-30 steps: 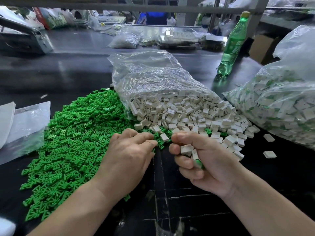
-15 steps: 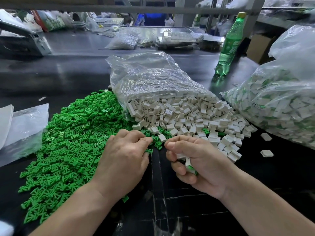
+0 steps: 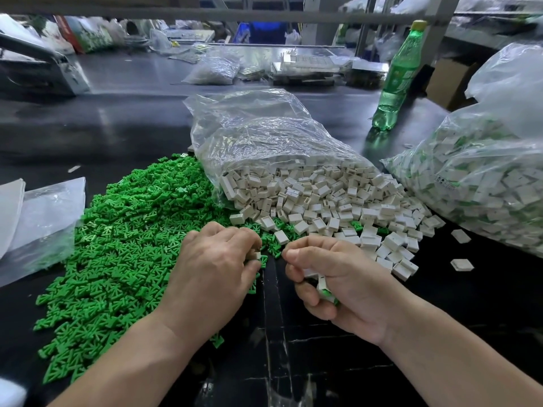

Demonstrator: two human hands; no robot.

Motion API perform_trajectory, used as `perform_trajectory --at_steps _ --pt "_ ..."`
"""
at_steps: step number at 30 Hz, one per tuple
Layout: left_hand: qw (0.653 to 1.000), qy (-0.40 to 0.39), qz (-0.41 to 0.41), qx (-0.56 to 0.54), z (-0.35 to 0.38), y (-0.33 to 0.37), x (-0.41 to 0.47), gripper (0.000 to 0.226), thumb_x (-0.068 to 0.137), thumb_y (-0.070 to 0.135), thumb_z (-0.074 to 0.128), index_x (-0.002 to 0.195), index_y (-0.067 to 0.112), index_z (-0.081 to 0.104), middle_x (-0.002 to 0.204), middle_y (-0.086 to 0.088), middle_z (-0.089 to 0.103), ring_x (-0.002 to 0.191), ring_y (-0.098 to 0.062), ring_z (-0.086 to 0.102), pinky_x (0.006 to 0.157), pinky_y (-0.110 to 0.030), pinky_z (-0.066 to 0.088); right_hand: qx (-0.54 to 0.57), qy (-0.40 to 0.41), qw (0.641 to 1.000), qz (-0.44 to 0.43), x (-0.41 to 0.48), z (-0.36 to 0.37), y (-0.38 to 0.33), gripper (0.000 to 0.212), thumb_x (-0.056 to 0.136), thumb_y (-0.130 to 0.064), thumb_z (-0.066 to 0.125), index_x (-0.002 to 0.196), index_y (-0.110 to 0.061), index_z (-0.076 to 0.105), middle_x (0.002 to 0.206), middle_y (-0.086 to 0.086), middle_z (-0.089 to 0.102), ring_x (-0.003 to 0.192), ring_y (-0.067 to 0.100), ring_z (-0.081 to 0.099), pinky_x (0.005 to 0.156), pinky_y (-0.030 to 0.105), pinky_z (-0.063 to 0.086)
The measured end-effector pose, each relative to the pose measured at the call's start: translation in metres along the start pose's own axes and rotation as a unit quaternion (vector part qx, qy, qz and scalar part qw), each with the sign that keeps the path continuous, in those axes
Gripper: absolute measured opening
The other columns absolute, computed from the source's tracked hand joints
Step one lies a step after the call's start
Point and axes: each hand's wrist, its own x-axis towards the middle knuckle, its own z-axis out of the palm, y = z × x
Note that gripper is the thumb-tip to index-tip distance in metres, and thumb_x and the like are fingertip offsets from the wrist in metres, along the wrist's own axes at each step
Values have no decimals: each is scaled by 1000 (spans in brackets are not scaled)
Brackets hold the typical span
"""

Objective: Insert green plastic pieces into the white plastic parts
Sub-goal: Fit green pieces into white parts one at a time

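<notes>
Over dark worktop, left hand: pinches small white plastic part
Right hand: clutches filled parts
Green plastic pieces: likely light, stiff; pinch edges

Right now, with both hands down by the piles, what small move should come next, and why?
Probably push a green piece from the green pile into the white part pinched by the left hand. That part sits right at the pile's edge and shows no green, while the right hand grips white parts with green in them.
</notes>
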Motion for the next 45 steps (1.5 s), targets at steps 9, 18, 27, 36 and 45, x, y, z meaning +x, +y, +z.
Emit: perform_trajectory --at_steps 9,18,27,36,45 --pt "985 75 -8 -154 -7 6 -2 16 85 17 73 100 19 73 96 12 63 87 -2 60 78 -15 47 -2 -8 1000 13 -1 4 0 11 92 -26 69 88 -17 63 68 1 54 45 11 44 36 17 28" --pt "952 85 -10 -295 -19 25 -9 31 78 19 77 108 23 68 95 14 66 91 -2 65 76 -5 45 12 -47 999 -13 -3 9 1 23 88 -37 75 88 -17 64 72 1 52 47 10 44 36 18 30" --pt "991 -96 -12 -88 -26 -7 -11 26 81 56 64 100 40 71 93 23 57 91 1 54 76 -24 44 210 -99 973 -18 0 -5 -7 14 75 -18 65 88 -15 59 73 6 57 42 10 48 30 17 34" --pt "990 -106 79 59 -17 -2 -10 21 72 38 83 89 28 76 82 9 62 77 -18 60 66 -39 53 186 -93 978 -20 -1 -5 -6 12 84 -19 62 91 -12 68 73 4 57 44 9 48 30 17 34" --pt "990 -108 84 39 -18 -6 -10 8 82 37 72 88 31 72 84 13 58 80 -13 57 70 -30 47 135 -64 989 2 -1 -3 -3 9 91 -15 63 95 -9 68 71 3 53 46 8 45 32 17 31"
